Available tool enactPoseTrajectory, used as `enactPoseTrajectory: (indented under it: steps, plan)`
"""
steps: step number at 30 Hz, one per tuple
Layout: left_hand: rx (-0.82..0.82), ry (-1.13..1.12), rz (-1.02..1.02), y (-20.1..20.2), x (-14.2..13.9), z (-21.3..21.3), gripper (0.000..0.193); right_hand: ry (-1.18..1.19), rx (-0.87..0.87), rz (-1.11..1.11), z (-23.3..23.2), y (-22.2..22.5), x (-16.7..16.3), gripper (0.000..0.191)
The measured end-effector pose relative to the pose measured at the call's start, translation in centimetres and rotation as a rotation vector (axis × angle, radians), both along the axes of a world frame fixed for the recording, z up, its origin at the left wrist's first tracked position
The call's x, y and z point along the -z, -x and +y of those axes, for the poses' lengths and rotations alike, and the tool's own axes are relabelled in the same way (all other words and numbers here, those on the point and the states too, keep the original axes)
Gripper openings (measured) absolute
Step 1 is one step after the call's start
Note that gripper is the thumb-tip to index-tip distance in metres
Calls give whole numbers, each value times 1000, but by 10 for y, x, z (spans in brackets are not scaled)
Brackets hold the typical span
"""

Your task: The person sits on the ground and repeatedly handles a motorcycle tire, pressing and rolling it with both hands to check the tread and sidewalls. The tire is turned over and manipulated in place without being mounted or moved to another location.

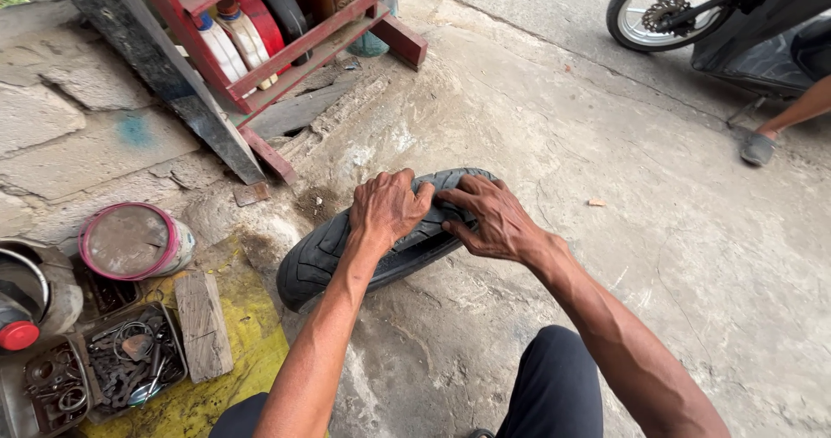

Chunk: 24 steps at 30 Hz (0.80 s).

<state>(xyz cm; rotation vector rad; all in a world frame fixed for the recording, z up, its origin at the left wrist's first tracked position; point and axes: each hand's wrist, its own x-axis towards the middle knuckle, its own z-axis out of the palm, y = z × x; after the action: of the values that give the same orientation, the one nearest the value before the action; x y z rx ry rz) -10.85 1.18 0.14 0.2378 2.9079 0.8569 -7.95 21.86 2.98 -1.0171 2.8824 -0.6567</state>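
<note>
A black motorcycle tyre (pixel 316 260) stands on its tread on the concrete floor, leaning slightly away from me. My left hand (pixel 388 207) grips the top of the tyre, fingers curled over the tread. My right hand (pixel 490 219) holds the same top part just to the right, thumb and fingers pressing on the rubber. The two hands almost touch. My dark-trousered knees show at the bottom edge.
A red metal rack (pixel 299 44) with bottles stands at the back left. A pink-rimmed tin (pixel 134 241), a wood block (pixel 203 325) and trays of small metal parts (pixel 130 360) lie at the left. A motorbike wheel (pixel 662 7) and another person's sandalled foot (pixel 760 146) are at the upper right.
</note>
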Motion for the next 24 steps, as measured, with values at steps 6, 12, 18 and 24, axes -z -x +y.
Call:
enactPoseTrajectory:
  steps: [6, 12, 18, 24]
  plan:
    - [27, -11, 53, -4, 1, -1, 48, 130, -84, -74, 8, 19, 12, 45]
    - [30, -10, -29, -6, 0, -3, 48, 787, 192, -500, 22, 31, 49, 20]
    - [33, -9, 5, -8, 4, 6, 50, 1139, 574, -332, 25, 50, 81, 23]
    - [65, 0, -4, -7, 2, 16, 54, 733, 735, 195, 21, 52, 105, 26]
